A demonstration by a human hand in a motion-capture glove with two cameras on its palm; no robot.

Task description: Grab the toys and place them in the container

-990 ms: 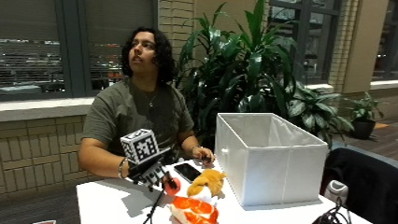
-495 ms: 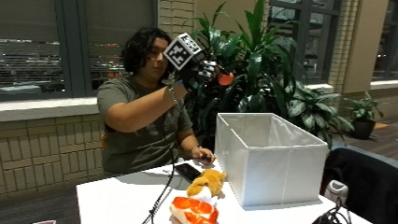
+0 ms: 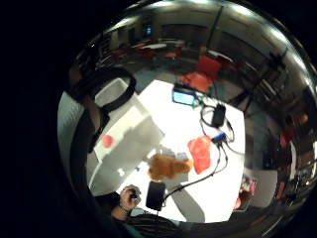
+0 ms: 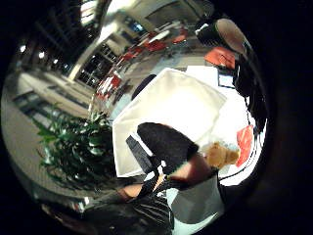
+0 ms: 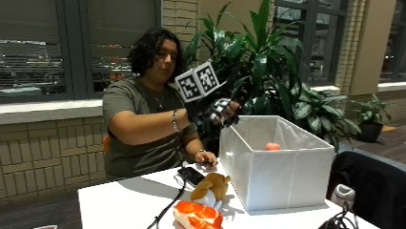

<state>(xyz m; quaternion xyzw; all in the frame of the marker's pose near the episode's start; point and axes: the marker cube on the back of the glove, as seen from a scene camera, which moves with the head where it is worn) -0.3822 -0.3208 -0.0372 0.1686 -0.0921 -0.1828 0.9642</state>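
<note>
Black-gloved right hand (image 5: 218,114): fingers spread, holding nothing, over the container's rim.
Container (image 5: 279,174): red toy (image 5: 272,146) below your palm.
Table: plush toy (image 5: 211,185) left for you.

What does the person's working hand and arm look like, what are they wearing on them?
The right hand wears a black glove with white patches and black straps. The arm is bare below a short olive-green sleeve, with a thin bracelet at the wrist. The other hand has no glove and a dark wristband.
</note>
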